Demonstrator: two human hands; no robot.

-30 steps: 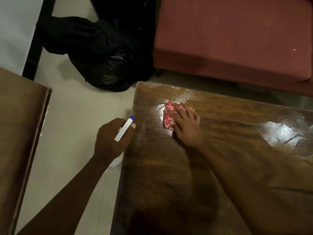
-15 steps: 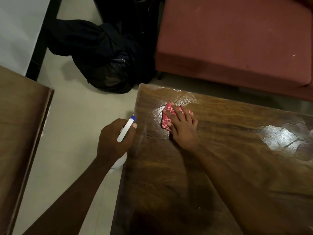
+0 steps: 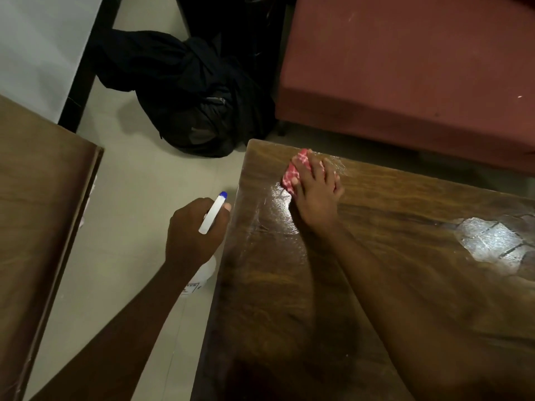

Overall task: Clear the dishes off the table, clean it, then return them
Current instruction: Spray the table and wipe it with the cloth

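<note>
Head view: my right hand (image 3: 315, 195), fingers flat, presses the checked cloth (image 3: 292, 175) at a wet corner of the worktop (image 3: 318, 285) (close to the edge); my left hand (image 3: 194, 230) grips the spray bottle (image 3: 212, 217). I fear the checked cloth slides off there.

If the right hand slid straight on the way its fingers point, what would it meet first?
Ahead of the right hand: only the cloth under its fingers, then the far edge of the table. Past that, lower down, probably the black bag.
</note>
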